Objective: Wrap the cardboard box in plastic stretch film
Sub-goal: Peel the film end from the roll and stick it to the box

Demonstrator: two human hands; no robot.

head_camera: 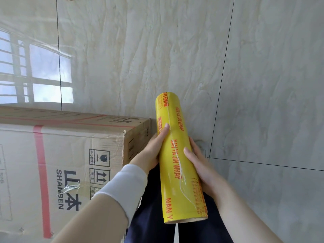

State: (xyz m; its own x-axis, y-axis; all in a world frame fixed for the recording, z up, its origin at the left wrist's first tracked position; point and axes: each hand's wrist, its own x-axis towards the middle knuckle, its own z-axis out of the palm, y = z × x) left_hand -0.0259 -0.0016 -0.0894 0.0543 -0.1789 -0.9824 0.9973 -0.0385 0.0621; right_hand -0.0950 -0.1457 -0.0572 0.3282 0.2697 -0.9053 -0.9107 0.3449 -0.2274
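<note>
A yellow roll of stretch film [177,165] with red lettering points away from me, held in front of my lap. My left hand [154,148] grips its left side, thumb lying along the top. My right hand [201,165] grips its right side, thumb over the roll. A large brown cardboard box [61,163] with red tape and black print stands on the floor at my left, close beside my left hand. A loose strip of clear tape sticks up from the box near my left sleeve.
Glossy pale marble floor tiles [175,50] stretch ahead and to the right, reflecting a window at the upper left. My dark trousers [149,207] show below the roll.
</note>
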